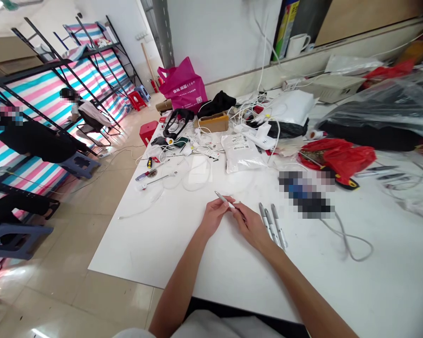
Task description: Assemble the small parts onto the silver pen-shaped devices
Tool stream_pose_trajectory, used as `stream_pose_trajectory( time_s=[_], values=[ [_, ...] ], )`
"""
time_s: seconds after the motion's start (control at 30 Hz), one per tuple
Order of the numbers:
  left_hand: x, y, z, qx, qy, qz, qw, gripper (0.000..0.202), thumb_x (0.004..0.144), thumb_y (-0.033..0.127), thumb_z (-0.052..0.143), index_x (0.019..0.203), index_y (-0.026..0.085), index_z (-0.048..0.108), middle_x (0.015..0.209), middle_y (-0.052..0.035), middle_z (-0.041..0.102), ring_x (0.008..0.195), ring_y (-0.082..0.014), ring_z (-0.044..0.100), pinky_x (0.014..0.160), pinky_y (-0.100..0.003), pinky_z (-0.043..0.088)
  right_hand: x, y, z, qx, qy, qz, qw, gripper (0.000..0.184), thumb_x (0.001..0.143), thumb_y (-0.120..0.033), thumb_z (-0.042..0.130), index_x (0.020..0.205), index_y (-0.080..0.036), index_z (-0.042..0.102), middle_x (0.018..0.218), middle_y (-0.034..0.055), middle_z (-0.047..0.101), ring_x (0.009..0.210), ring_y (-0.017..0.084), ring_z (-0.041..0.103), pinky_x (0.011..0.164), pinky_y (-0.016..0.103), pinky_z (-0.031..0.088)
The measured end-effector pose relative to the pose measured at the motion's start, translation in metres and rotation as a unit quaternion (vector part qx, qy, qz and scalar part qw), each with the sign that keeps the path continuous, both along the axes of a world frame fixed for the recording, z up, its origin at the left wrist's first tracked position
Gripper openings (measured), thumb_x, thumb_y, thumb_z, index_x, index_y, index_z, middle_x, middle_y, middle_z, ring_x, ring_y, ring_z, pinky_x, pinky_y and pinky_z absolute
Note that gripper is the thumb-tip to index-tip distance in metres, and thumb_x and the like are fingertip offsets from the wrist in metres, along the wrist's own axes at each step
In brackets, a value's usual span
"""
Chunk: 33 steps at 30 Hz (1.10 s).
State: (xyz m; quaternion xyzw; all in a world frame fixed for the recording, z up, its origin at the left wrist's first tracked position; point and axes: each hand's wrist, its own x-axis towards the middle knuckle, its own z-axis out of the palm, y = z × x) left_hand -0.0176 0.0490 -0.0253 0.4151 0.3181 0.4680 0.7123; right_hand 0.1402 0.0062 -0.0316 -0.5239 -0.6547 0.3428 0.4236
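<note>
Both hands are together above the white table (155, 244), closed on one slim pen (221, 196). The pen is white with a grey end that points up and to the left. My left hand (213, 216) pinches it near the grey end. Around its lower part are the fingers of my right hand (252, 227), which hide that end. Just right of my right hand, a few similar white pens with grey ends (279, 225) lie side by side on the table.
Beyond my hands lie a clear plastic packet (240, 152), tangled white cables, screwdrivers (146, 174) and a cardboard box (213, 123). A red plastic bag (352, 159) and a looped grey cable (347, 244) are to the right. People sit on stools (79, 164) at the left.
</note>
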Motion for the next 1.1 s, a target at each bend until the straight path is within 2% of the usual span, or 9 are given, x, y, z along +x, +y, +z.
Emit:
stream_pose_trajectory(
  time_s=[0.07, 0.2, 0.27, 0.37, 0.53, 0.67, 0.83, 1.0, 1.1],
  values=[
    [0.0005, 0.0007, 0.0005, 0.002, -0.001, -0.001, 1.000, 0.029, 0.088, 0.041, 0.078, 0.104, 0.017, 0.080, 0.102, -0.0094, 0.071, 0.094, -0.0202, 0.063, 0.095, -0.038, 0.046, -0.0002, 0.0003, -0.0010, 0.007, 0.001, 0.000, 1.000, 0.034, 0.108, -0.046, 0.038, 0.110, -0.023, 0.063, 0.092, 0.0056, 0.069, 0.078, 0.019, 0.063, 0.074, 0.033, 0.049],
    [0.0019, 0.0012, 0.0013, -0.011, -0.012, -0.009, 1.000, 0.028, 0.089, 0.041, 0.077, 0.104, 0.017, 0.080, 0.095, -0.0076, 0.069, 0.091, -0.0191, 0.063, 0.095, -0.037, 0.046, 0.0000, 0.0003, -0.0012, -0.031, 0.006, -0.043, 0.999, 0.032, 0.103, -0.053, 0.051, 0.113, -0.023, 0.059, 0.088, 0.0040, 0.070, 0.070, 0.018, 0.061, 0.063, 0.030, 0.047],
    [0.0027, 0.0011, 0.0013, -0.010, -0.017, -0.007, 1.000, 0.027, 0.090, 0.040, 0.076, 0.103, 0.017, 0.080, 0.093, -0.0069, 0.068, 0.091, -0.0183, 0.062, 0.096, -0.036, 0.046, 0.0009, 0.0003, 0.0000, -0.031, -0.002, -0.037, 0.999, 0.032, 0.104, -0.053, 0.049, 0.106, -0.023, 0.059, 0.083, 0.0026, 0.068, 0.066, 0.018, 0.058, 0.063, 0.030, 0.046],
    [0.0034, 0.0009, 0.0013, -0.005, -0.019, -0.003, 1.000, 0.027, 0.090, 0.041, 0.076, 0.103, 0.017, 0.080, 0.100, -0.0084, 0.069, 0.093, -0.0188, 0.062, 0.096, -0.037, 0.046, 0.0017, 0.0003, 0.0022, -0.008, -0.013, -0.023, 1.000, 0.038, 0.108, -0.051, 0.037, 0.099, -0.023, 0.061, 0.082, 0.0037, 0.067, 0.070, 0.018, 0.058, 0.070, 0.032, 0.046],
    [0.0032, 0.0002, 0.0009, -0.013, -0.023, -0.019, 0.999, 0.028, 0.090, 0.040, 0.076, 0.105, 0.017, 0.080, 0.103, -0.0093, 0.069, 0.095, -0.0201, 0.063, 0.097, -0.038, 0.046, -0.0006, -0.0006, 0.0020, -0.042, -0.001, -0.035, 0.999, 0.034, 0.103, -0.055, 0.049, 0.110, -0.023, 0.059, 0.086, 0.0036, 0.070, 0.066, 0.018, 0.060, 0.063, 0.030, 0.046],
    [0.0032, -0.0001, 0.0010, -0.008, -0.022, -0.007, 1.000, 0.028, 0.087, 0.041, 0.078, 0.102, 0.017, 0.081, 0.105, -0.0091, 0.069, 0.095, -0.0195, 0.063, 0.096, -0.037, 0.046, -0.0015, -0.0002, 0.0013, -0.017, -0.018, -0.029, 0.999, 0.039, 0.107, -0.053, 0.038, 0.098, -0.022, 0.061, 0.076, 0.0025, 0.065, 0.065, 0.018, 0.057, 0.066, 0.030, 0.046],
    [0.0027, 0.0009, 0.0027, -0.020, -0.026, -0.006, 0.999, 0.030, 0.086, 0.043, 0.079, 0.102, 0.017, 0.080, 0.102, -0.0086, 0.069, 0.094, -0.0206, 0.063, 0.096, -0.039, 0.046, -0.0016, 0.0001, 0.0008, -0.033, -0.001, -0.048, 0.998, 0.037, 0.103, -0.057, 0.049, 0.110, -0.022, 0.060, 0.079, 0.0023, 0.067, 0.063, 0.017, 0.056, 0.060, 0.029, 0.044],
    [0.0015, 0.0013, 0.0022, -0.014, -0.030, -0.001, 0.999, 0.025, 0.087, 0.040, 0.079, 0.097, 0.017, 0.080, 0.102, -0.0072, 0.067, 0.091, -0.0178, 0.061, 0.092, -0.036, 0.047, -0.0005, 0.0006, -0.0017, -0.028, -0.008, -0.018, 0.999, 0.037, 0.106, -0.054, 0.042, 0.108, -0.022, 0.061, 0.078, 0.0017, 0.067, 0.064, 0.017, 0.056, 0.064, 0.029, 0.043],
    [0.0012, 0.0015, 0.0011, -0.014, -0.029, 0.001, 0.999, 0.028, 0.087, 0.040, 0.079, 0.103, 0.017, 0.081, 0.104, -0.0081, 0.066, 0.094, -0.0183, 0.061, 0.093, -0.036, 0.048, -0.0010, 0.0005, -0.0022, -0.026, -0.011, -0.011, 1.000, 0.037, 0.106, -0.053, 0.041, 0.109, -0.022, 0.062, 0.081, 0.0025, 0.068, 0.067, 0.018, 0.058, 0.066, 0.030, 0.044]
  ],
)
